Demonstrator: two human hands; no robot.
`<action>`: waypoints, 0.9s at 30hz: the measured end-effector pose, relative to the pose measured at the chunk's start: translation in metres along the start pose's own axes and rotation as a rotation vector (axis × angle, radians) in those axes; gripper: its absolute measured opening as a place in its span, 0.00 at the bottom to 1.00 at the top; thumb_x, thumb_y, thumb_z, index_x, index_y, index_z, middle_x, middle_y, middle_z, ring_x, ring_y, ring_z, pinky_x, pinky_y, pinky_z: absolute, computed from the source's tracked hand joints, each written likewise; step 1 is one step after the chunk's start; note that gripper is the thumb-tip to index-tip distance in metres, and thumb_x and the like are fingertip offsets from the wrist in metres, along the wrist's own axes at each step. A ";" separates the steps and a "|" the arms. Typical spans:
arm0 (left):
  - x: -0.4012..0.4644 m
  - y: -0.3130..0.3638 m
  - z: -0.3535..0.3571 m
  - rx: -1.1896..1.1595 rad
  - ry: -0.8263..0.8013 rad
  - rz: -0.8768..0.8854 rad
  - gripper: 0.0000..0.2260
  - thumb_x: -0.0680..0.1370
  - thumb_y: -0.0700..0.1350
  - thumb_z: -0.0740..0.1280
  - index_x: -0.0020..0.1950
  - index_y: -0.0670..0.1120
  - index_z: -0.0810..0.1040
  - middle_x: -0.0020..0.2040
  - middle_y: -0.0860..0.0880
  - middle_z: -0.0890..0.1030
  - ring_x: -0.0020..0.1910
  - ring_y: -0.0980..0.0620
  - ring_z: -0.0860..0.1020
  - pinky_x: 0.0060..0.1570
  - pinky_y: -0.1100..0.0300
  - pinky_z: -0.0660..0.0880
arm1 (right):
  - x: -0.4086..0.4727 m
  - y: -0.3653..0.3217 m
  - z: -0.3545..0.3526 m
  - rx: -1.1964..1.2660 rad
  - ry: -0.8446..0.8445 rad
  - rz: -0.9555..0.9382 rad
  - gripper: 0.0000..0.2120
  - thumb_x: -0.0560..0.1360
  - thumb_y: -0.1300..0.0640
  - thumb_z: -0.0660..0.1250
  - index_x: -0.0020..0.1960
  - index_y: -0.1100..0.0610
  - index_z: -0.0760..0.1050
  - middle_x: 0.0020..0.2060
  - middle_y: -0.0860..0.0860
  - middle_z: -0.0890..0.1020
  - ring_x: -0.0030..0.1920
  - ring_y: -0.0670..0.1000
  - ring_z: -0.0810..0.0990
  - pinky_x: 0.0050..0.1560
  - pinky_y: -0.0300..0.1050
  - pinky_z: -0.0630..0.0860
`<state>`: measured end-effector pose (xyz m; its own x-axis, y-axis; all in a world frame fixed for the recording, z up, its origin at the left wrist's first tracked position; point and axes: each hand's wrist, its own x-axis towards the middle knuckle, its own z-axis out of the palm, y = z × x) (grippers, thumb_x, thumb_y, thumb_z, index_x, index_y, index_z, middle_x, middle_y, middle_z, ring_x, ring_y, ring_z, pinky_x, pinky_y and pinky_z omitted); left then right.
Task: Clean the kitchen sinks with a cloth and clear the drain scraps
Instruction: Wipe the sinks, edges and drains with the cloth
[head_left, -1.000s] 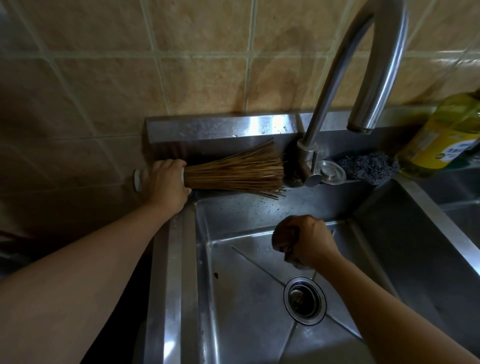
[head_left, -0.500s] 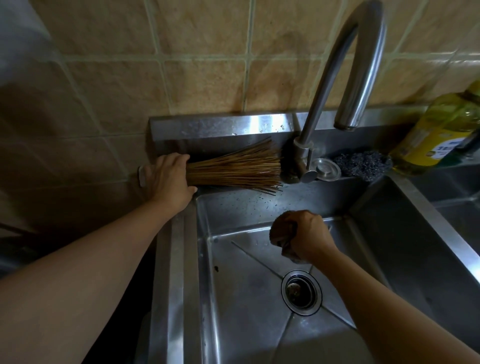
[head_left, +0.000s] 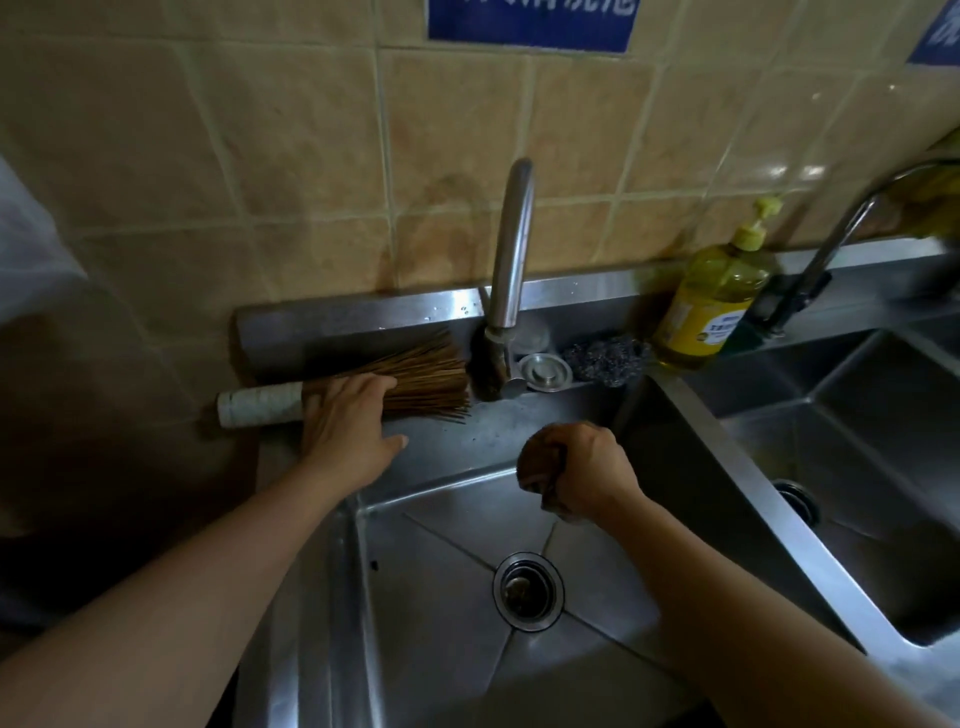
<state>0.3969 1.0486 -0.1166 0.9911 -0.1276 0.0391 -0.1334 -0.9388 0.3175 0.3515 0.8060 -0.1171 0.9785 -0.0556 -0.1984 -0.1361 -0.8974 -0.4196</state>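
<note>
The right hand (head_left: 587, 467) is clenched around a bunched-up brown cloth (head_left: 543, 460), held against the back wall of the left sink (head_left: 447, 597). The left hand (head_left: 348, 421) lies with loose, straight fingers on a bamboo pot brush (head_left: 405, 376), which rests on the ledge along the sink's back edge; it is not gripping it. This looks like the wiping step, and the brush is likely being moved aside so the cloth can reach the ledge.

Next, the cloth needs to rub along the back wall, where small dark specks sit below the brush. Then the bits must go.

The left sink holds no water. Its drain (head_left: 528, 590) in the middle has a little something dark inside, maybe scraps, but I cannot tell for sure. The right sink (head_left: 883, 509) also looks dry, with its own drain partly showing.

On the back ledge by the tap (head_left: 511, 249) sit a metal drain plug (head_left: 545, 370), a steel scrubber (head_left: 605, 358) and a yellow soap bottle (head_left: 714, 301), about full.
</note>
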 end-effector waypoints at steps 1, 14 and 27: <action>-0.001 0.012 0.001 -0.012 -0.012 0.012 0.29 0.73 0.52 0.70 0.71 0.50 0.64 0.71 0.50 0.66 0.71 0.48 0.62 0.68 0.52 0.60 | 0.000 0.005 -0.005 -0.004 0.007 0.000 0.22 0.65 0.65 0.76 0.57 0.51 0.78 0.56 0.49 0.79 0.52 0.48 0.80 0.49 0.39 0.75; 0.047 0.177 0.069 -0.104 -0.065 -0.077 0.24 0.74 0.48 0.70 0.68 0.48 0.68 0.67 0.48 0.71 0.66 0.48 0.69 0.62 0.53 0.70 | 0.060 0.111 -0.043 0.039 -0.096 -0.131 0.23 0.61 0.64 0.78 0.54 0.51 0.79 0.53 0.50 0.80 0.48 0.52 0.82 0.46 0.50 0.81; 0.138 0.211 0.145 0.143 -0.100 -0.266 0.27 0.72 0.46 0.73 0.68 0.45 0.66 0.64 0.44 0.66 0.61 0.42 0.73 0.54 0.50 0.73 | 0.127 0.169 -0.024 -0.001 -0.163 -0.327 0.17 0.70 0.60 0.68 0.59 0.52 0.77 0.56 0.51 0.79 0.55 0.55 0.79 0.52 0.48 0.78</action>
<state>0.5048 0.7867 -0.1814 0.9870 0.1043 -0.1225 0.1241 -0.9780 0.1678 0.4569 0.6364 -0.1919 0.9328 0.3049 -0.1920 0.1807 -0.8568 -0.4829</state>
